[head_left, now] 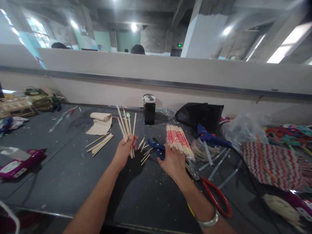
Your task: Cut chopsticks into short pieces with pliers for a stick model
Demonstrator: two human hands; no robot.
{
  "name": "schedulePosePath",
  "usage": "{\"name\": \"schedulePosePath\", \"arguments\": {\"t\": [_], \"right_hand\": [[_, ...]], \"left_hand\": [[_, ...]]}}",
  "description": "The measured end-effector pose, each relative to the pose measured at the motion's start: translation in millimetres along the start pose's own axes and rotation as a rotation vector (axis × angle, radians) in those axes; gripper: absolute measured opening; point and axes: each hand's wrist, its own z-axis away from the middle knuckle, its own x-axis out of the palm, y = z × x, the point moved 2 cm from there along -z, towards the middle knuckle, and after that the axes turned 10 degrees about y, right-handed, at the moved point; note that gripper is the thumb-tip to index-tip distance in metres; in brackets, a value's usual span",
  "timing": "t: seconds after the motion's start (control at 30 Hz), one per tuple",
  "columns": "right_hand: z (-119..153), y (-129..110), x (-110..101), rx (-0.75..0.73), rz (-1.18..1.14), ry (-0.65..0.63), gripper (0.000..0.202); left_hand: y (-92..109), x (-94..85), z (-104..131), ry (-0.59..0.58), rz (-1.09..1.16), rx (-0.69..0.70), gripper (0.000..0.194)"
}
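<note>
My left hand (123, 151) is closed around several pale wooden chopsticks (126, 126), which fan out upward with their lower ends poking below the fingers. In my right hand (173, 162) is a pair of blue pliers (158, 147), pointing left toward the held sticks but apart from them. Short stick pieces (145, 158) lie on the dark table between my hands. A plastic pack of chopsticks with red print (177, 137) rests just beyond my right hand. More loose sticks (103, 144) lie left of my left hand.
A blue glue gun (213, 139) with a black cable lies at right, near red-handled scissors (216, 196) and clear glue sticks (218, 165). At the back stand a black phone (149, 113) and a black bag (200, 113). Rolled beige cloth (99, 125) and a purple device (21, 164) are left.
</note>
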Motion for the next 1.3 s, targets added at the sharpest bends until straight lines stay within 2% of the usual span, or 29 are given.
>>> {"name": "schedulePosePath", "arguments": {"t": [0.07,0.17,0.33,0.47,0.53,0.6,0.67,0.77,0.83,0.93,1.03,1.17,1.3], "right_hand": [[2.9,-0.4,-0.1,-0.017,0.013,0.016,0.060],[4.0,-3.2,-4.3,-0.056,-0.033,0.039,0.069],[-11.7,-12.6,-23.9,-0.136,-0.347,0.088,0.048],[-30.2,-20.3,-39.7,-0.125,-0.459,0.142,0.041],[-37.6,-26.5,-39.6,-0.121,-0.660,0.078,0.042],[-43.1,-34.2,-32.3,-0.104,-0.947,-0.062,0.042],[-47.2,-41.0,-22.4,-0.061,-1.123,-0.123,0.036],[-51.4,-45.7,-12.0,0.003,-1.148,-0.078,0.028],[-54.1,-44.1,-11.1,0.034,-1.128,-0.051,0.028],[-60.9,-31.9,-14.0,0.132,-1.042,-0.005,0.032],[-69.3,-12.5,-11.0,0.217,-0.921,-0.017,0.031],[-76.0,8.7,3.4,0.188,-0.757,-0.115,0.019],[-74.2,10.8,2.9,0.142,-0.638,-0.071,0.007]], "left_hand": [[-4.9,-2.2,-1.2,-0.020,0.010,-0.041,0.031],[-12.0,-0.6,1.4,-0.130,0.015,-0.112,0.030],[-13.9,5.1,9.3,-0.308,0.060,-0.156,0.029],[-13.7,7.9,12.2,-0.394,0.054,-0.125,0.028],[-15.8,9.7,13.1,-0.441,0.077,-0.126,0.023],[-18.4,11.0,13.9,-0.468,0.082,-0.134,0.022],[-20.2,11.9,14.8,-0.480,0.068,-0.149,0.024],[-20.2,12.8,15.5,-0.479,0.046,-0.169,0.026],[-19.2,12.6,14.4,-0.437,0.045,-0.190,0.031],[-17.2,10.5,10.1,-0.334,0.067,-0.193,0.040],[-15.5,7.1,5.0,-0.216,0.074,-0.118,0.037],[-16.7,6.2,3.6,-0.168,0.066,-0.119,0.033],[-18.0,6.7,4.2,-0.128,0.029,-0.134,0.038]]}}
